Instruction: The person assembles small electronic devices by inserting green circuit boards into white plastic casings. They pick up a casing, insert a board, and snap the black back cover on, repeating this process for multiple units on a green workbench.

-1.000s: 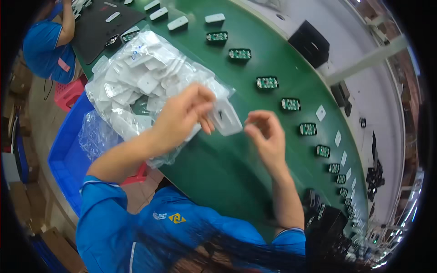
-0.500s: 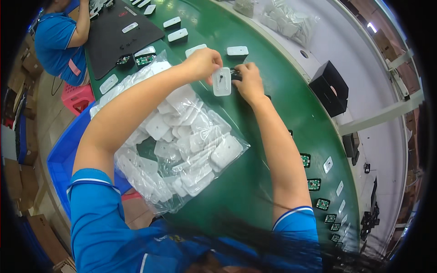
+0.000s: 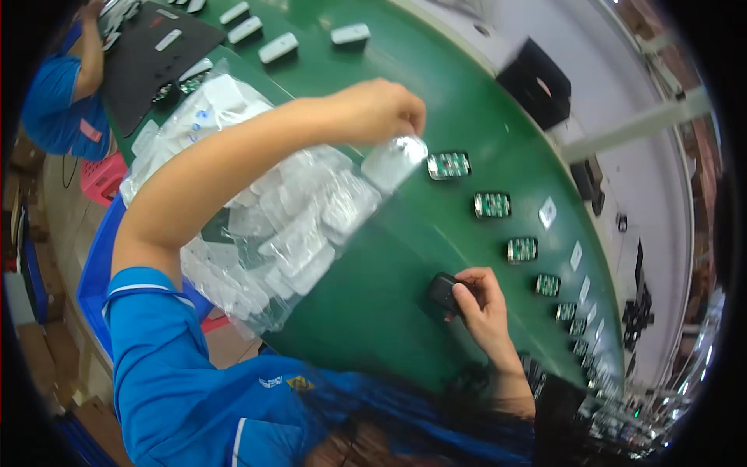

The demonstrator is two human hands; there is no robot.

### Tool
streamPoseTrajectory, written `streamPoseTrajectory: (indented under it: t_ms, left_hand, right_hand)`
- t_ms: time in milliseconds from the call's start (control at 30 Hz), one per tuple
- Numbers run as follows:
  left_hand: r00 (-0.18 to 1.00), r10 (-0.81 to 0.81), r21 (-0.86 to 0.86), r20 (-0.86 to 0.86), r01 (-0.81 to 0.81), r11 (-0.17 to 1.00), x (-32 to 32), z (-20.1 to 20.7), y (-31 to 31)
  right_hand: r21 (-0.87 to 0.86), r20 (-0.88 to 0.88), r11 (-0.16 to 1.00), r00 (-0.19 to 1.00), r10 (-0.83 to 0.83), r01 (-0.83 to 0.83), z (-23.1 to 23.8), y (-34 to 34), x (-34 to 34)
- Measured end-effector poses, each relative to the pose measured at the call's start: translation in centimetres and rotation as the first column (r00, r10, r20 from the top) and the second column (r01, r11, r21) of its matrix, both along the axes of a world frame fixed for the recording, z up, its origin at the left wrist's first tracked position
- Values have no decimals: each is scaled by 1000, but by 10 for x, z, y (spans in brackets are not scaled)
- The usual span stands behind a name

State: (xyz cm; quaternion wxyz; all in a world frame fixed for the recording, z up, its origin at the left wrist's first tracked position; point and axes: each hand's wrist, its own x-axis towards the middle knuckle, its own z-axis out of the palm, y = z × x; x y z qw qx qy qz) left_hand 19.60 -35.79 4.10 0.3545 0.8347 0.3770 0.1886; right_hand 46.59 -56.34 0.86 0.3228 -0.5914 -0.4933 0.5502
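Note:
My left hand (image 3: 383, 113) is closed with its fingertips pinched on a white, rounded rectangular cover (image 3: 394, 163), which looks shiny and blurred. Just right of that cover lies a black case with a green circuit board (image 3: 450, 165) in it. Lower and nearer to me, my right hand (image 3: 484, 311) grips a small black case (image 3: 443, 291) between thumb and fingers. Its inner side is hidden from me. Beneath my left forearm spreads a clear plastic bag (image 3: 311, 257) full of similar white covers.
Several open cases with circuit boards (image 3: 521, 249) curve along the green table's (image 3: 373, 288) right side, white covers (image 3: 576, 255) beside them. White-topped cases (image 3: 278, 48) stand at the far side. A black box (image 3: 537, 82) is at far right. A co-worker (image 3: 58, 101) sits far left.
My right hand has moved nearer to me with the black case. My left hand still has the white cover, now farther from my right hand. The whole view has shifted.

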Motion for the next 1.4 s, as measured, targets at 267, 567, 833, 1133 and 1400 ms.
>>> streamPoseTrajectory:
  t_ms: [267, 567, 833, 1133, 1400]
  left_hand:
    - [879, -375, 129, -296, 425, 896, 82, -52, -122]
    - [946, -243, 466, -213, 317, 826, 82, -77, -155]
    - [999, 30, 444, -37, -10, 896, 47, -85, -206]
    - [966, 44, 290, 253, -119, 950, 21, -90, -219]
    - [999, -28, 382, 42, 10, 924, 21, -101, -223]
  right_hand:
    - [411, 676, 884, 725, -134, -220, -14, -73, 19]
    - [417, 701, 847, 710, -68, -331, -12, -89, 25]
    - [574, 595, 761, 793, -133, -303, -9, -62, 10]
    - [515, 684, 649, 725, 82, -560, -12, -30, -21]
    - [445, 767, 606, 630, 122, -659, -14, -24, -21]
